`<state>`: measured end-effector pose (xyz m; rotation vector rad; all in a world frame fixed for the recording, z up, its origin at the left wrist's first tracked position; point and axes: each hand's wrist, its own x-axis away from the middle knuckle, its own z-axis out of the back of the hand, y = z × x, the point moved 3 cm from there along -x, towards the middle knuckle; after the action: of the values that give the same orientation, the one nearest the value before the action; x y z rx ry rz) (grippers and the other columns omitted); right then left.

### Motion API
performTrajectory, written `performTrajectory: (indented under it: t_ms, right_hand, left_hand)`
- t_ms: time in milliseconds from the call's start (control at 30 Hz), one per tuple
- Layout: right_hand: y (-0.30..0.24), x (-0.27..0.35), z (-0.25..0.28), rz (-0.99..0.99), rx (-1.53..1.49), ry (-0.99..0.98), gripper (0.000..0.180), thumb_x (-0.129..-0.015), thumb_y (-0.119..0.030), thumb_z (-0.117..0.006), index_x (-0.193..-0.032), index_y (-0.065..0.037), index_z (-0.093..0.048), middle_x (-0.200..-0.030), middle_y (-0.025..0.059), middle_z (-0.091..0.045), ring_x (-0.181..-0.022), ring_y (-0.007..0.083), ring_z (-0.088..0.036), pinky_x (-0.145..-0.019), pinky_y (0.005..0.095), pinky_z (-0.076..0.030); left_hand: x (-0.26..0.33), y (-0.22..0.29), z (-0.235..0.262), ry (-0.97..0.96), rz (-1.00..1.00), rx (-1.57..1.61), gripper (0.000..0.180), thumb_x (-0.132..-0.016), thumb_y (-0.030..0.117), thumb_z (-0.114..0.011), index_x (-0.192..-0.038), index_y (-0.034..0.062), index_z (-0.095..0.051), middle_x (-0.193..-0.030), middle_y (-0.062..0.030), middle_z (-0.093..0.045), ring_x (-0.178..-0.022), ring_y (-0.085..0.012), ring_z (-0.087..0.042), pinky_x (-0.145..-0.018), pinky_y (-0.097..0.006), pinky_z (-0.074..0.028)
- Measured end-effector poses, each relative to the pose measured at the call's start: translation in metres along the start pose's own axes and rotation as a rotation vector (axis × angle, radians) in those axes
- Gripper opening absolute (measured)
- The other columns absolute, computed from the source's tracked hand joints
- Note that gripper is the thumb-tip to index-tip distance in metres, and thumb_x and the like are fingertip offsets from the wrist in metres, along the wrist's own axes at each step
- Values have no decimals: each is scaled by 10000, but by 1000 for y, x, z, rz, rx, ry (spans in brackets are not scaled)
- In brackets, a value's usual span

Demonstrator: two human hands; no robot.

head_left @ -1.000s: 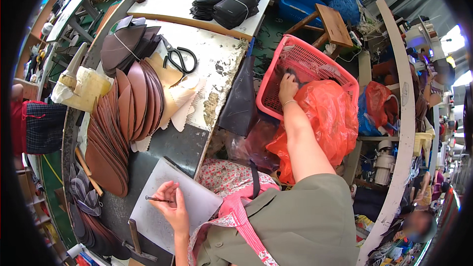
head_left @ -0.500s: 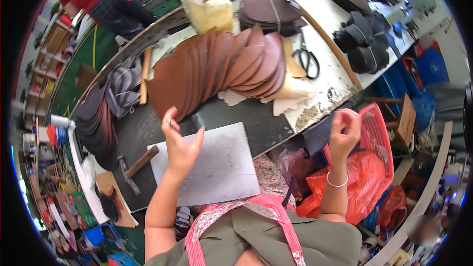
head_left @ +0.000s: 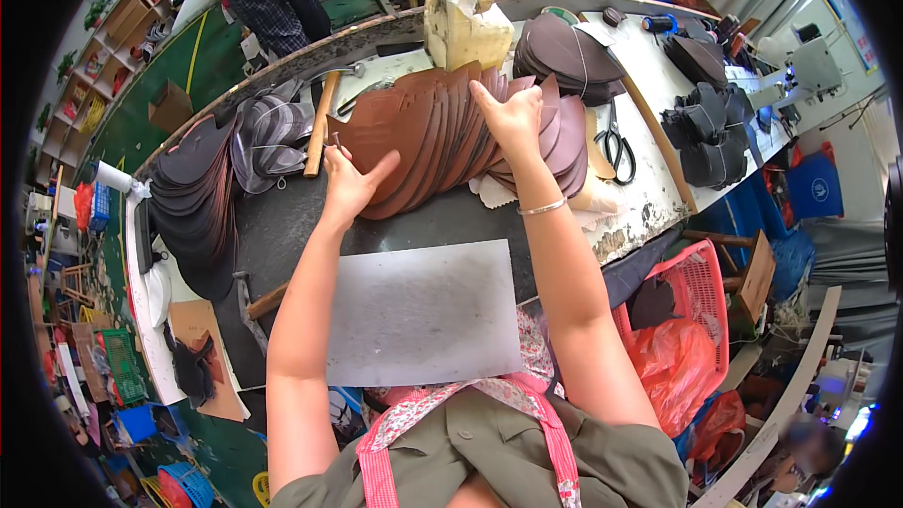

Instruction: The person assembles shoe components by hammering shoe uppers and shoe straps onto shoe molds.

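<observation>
A fanned row of brown leather pieces (head_left: 428,136) lies across the table in front of me. At its left end is my left hand (head_left: 353,190), thumb and fingers apart and nothing held. Over the upper middle of the row lies my right hand (head_left: 515,127), fingers spread and apparently touching the pieces; the fingertips' contact is partly hidden. A pale grey rectangular board (head_left: 423,315) lies between my forearms at the near edge. A hammer (head_left: 252,315) sits beside my left forearm, its handle partly covered by it.
Black-handled scissors (head_left: 617,155) lie right of the leather. Dark leather stacks (head_left: 193,198) stand at the left, and a tied dark stack (head_left: 566,56) at the back. A wooden-handled hammer (head_left: 323,122) rests behind my left hand. A red basket (head_left: 701,273) stands right. Someone in checked trousers (head_left: 273,0) stands beyond.
Both hands have moved forward to the brown leather; my right hand came in from beside the red basket. The view has shifted too, and the leather pieces look somewhat closer together.
</observation>
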<state>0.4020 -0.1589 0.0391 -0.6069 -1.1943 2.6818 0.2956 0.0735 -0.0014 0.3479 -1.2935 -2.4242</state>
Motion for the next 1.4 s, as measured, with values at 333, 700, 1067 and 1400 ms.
performTrajectory:
  t_ms: [333,700,1067,1400]
  right_hand:
    - [-69,37,-5,-62,-387,-420,1017,-561,-287,-848,-1296,65,-239,-1138,301,-516,-1087,374,-532,-911,368,-433]
    - [-3,155,82,442,-574,26,818,-563,-127,-874,-1177,42,-360,-1101,121,-514,-1001,186,-537,-863,328,-449]
    - [92,218,117,-142,-1162,-767,524,-835,-150,-641,-1246,-21,-342,-1231,188,-454,-1170,261,-460,-1033,400,-355]
    - [103,206,190,-432,-1508,-581,595,-816,-259,-573,-1306,2,-359,-1269,210,-470,-1168,308,-485,-1013,426,-390]
  left_hand:
    - [6,12,-20,4,-77,255,698,-621,286,-847,-1020,-37,-374,-1013,-106,-404,-953,-205,-431,-852,-318,-405]
    - [52,5,14,-648,-31,709,991,-565,52,-844,-1302,-14,-185,-1247,-151,-406,-1122,-203,-459,-945,-311,-428]
    - [136,-30,-59,-739,-7,876,521,-858,195,-609,-1290,32,-368,-1259,-98,-451,-1126,-159,-452,-977,-303,-375]
    - [205,60,-54,-580,-636,575,924,-583,262,-862,-1153,34,-172,-1098,-150,-361,-1040,-279,-382,-990,-403,-274]
